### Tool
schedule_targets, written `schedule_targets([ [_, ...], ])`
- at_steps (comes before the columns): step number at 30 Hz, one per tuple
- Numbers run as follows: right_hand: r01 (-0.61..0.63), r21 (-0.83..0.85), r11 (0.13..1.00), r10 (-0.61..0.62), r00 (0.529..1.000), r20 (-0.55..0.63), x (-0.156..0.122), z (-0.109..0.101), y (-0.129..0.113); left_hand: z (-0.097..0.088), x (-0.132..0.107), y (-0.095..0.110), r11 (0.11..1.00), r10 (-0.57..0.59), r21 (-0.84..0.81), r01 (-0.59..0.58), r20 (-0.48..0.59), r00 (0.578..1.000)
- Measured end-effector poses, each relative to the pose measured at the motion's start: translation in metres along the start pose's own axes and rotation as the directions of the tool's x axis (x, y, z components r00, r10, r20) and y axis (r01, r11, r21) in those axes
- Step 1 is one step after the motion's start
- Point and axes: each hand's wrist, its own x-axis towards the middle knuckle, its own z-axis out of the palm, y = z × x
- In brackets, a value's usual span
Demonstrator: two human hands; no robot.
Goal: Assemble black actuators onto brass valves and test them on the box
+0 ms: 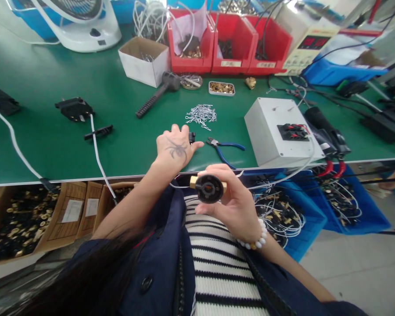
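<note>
- A round black part (210,188) has a short brass stub sticking out on its left side. Its face, with a brownish hole in the middle, is turned up toward the camera. It is held by its edges in the fingers of the right hand (237,206), near the front edge of the green table (52,145).
- A small black piece (192,137) lies on the table by the fingertips of the left hand (176,149); whether it touches them cannot be told.

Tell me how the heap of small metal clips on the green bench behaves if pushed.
The heap of metal clips would probably scatter rather than slide whole, since the pieces lie loose. They look thin and light, and their tangled wire shapes may snag together.
</note>
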Motion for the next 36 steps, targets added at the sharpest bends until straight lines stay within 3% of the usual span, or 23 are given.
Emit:
schedule_targets([
  [3, -0.162, 0.153, 0.975, 0.161, 0.987, 0.025, 0.000, -0.001, 0.000, -0.002, 0.005, -0.006, 0.996, -0.028, -0.088, 0.027, -0.018, 0.999],
  [5, -0.289, 0.251, 0.924, 0.284, 0.957, 0.058, 0.001, -0.001, 0.001, -0.011, 0.005, -0.014, 0.933, -0.063, -0.355, 0.056, -0.007, 0.998],
  [8, -0.378, 0.367, 0.850, 0.354, 0.926, 0.132, 0.003, -0.001, 0.005, -0.031, -0.004, -0.020, 0.625, -0.070, -0.773, 0.110, 0.085, 0.994],
  [10, -0.392, 0.427, 0.815, 0.359, 0.920, 0.161, 0.003, -0.001, 0.008, -0.043, -0.014, -0.015, 0.479, -0.024, -0.871, 0.106, 0.108, 0.994],
  [11, -0.395, 0.443, 0.805, 0.361, 0.918, 0.163, 0.004, 0.000, 0.009, -0.047, -0.020, -0.011, 0.459, 0.000, -0.884, 0.085, 0.096, 0.995],
  [17, -0.369, 0.403, 0.837, 0.358, 0.928, 0.106, 0.003, 0.002, 0.007, -0.058, -0.050, 0.015, 0.595, 0.097, -0.794, -0.126, -0.085, 0.992],
  [20, -0.351, 0.426, 0.834, 0.335, 0.935, 0.114, 0.003, 0.001, 0.005, -0.060, -0.056, 0.019, 0.637, 0.159, -0.747, -0.189, -0.112, 0.981],
  [24, -0.358, 0.471, 0.806, 0.336, 0.932, 0.134, 0.003, 0.003, 0.002, -0.063, -0.062, 0.020, 0.586, 0.186, -0.781, -0.216, -0.130, 0.974],
  [29, -0.311, 0.391, 0.866, 0.319, 0.947, 0.047, 0.002, 0.004, -0.001, -0.065, -0.068, 0.022, 0.464, 0.132, -0.858, -0.219, -0.178, 0.975],
  [32, -0.318, 0.421, 0.850, 0.333, 0.942, 0.038, 0.002, 0.001, -0.002, -0.063, -0.069, 0.022, 0.502, 0.165, -0.834, -0.229, -0.168, 0.972],
  [36, -0.391, 0.543, 0.743, 0.368, 0.917, 0.157, 0.004, -0.001, -0.004, -0.057, -0.066, 0.017, 0.543, 0.230, -0.775, -0.323, -0.233, 0.945],
])
